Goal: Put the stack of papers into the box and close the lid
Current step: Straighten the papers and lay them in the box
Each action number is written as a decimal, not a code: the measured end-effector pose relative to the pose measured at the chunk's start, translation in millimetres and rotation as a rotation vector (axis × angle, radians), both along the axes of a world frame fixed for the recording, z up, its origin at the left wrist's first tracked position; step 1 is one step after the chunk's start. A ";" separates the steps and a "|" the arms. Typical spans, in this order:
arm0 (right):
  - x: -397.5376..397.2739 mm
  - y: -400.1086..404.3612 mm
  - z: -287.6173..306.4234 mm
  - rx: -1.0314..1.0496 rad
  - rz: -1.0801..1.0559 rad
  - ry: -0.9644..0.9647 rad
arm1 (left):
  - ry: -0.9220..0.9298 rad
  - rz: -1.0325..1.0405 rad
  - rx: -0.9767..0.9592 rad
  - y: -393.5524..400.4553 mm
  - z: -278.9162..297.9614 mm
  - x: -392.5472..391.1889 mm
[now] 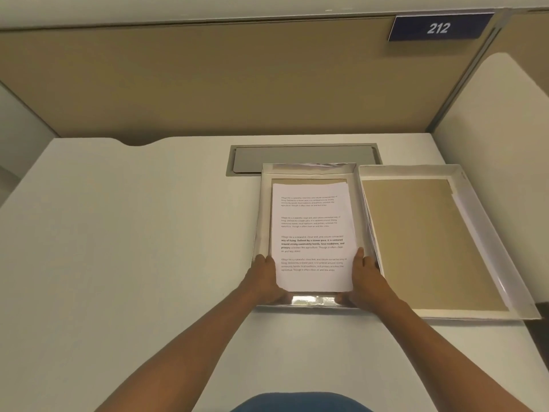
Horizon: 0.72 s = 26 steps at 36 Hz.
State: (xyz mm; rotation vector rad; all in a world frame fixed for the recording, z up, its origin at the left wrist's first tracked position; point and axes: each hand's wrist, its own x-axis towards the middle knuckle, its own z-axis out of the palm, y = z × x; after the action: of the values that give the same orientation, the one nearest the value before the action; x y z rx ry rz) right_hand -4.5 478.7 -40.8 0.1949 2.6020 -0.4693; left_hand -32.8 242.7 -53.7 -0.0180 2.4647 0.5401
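A stack of white printed papers (313,230) lies inside the shallow open box (265,209), which has shiny silver walls and a brown floor. My left hand (266,278) grips the stack's near left edge. My right hand (364,276) grips its near right edge. The near end of the stack sits slightly raised above the box's front wall. To the right of the box lies the lid (487,233), upside down, white-walled with a brown inside.
The white desk (133,233) carries a grey recessed cable flap (303,157) just behind the box. A tan partition wall stands behind, with a blue sign reading 212 (439,27). A white side panel (505,114) rises at the right.
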 end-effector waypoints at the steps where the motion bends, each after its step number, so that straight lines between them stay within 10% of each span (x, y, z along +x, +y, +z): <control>1: 0.6 -0.1 -0.6 0.006 0.003 0.008 | 0.011 -0.033 -0.028 0.9 -0.7 0.9; 26: -105.3 19.1 22.5 -0.067 -0.118 -0.029 | -0.029 0.149 0.152 11.3 15.2 -94.6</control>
State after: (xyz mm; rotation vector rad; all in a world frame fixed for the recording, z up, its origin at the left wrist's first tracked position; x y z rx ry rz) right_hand -109.9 497.8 -18.2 0.3313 2.5518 -0.5900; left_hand -127.4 254.0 -38.5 -0.1480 2.4002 0.7850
